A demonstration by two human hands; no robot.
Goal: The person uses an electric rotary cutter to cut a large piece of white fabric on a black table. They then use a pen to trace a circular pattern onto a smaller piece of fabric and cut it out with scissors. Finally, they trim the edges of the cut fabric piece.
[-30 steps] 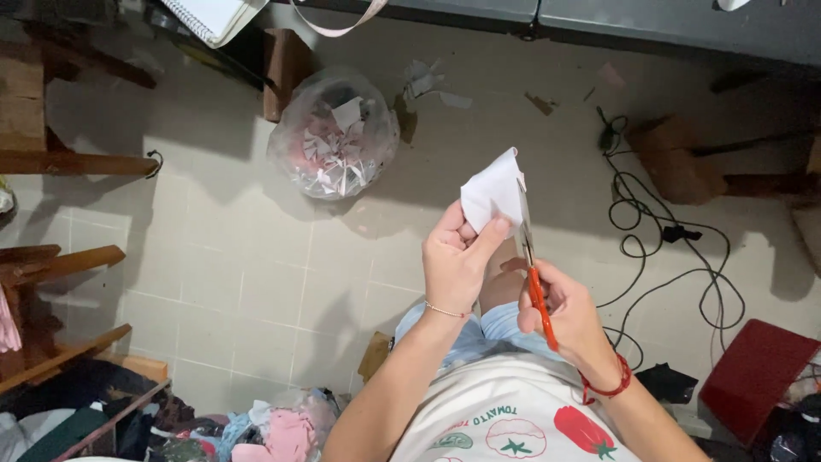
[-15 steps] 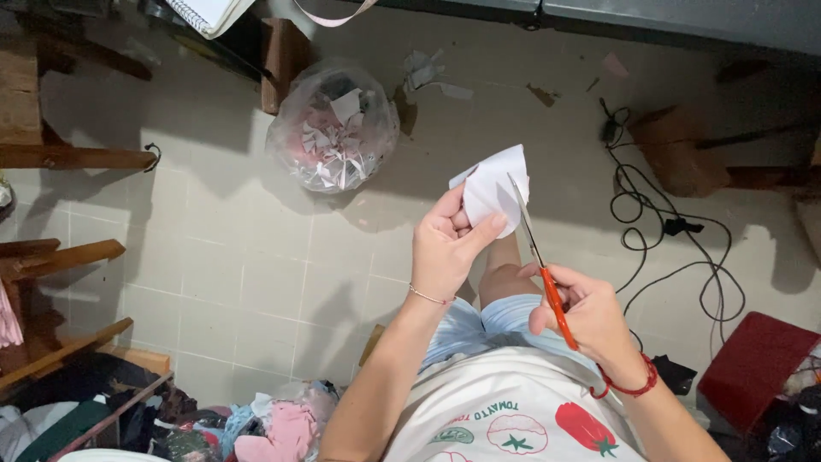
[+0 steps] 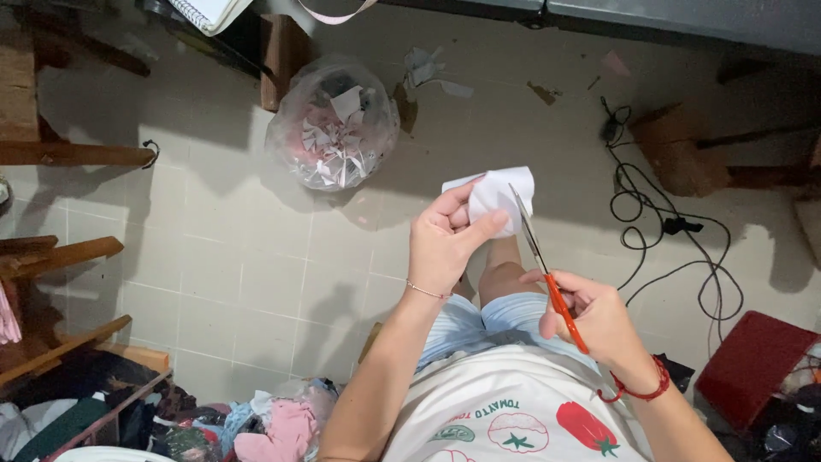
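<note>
Since a moment ago our left hand (image 3: 445, 244) has kept its pinch on the white cloth (image 3: 500, 198), while our right hand (image 3: 594, 316), wrapped around the scissors (image 3: 547, 274), lays the blades along its right edge, bare floor (image 3: 256, 257) below.

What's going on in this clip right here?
A seated person holds a piece of white fabric or paper pinched in the left hand, while the right hand works orange-handled scissors, blades at its right edge. On the tiled floor ahead sits a clear plastic bag full of scraps.
</note>
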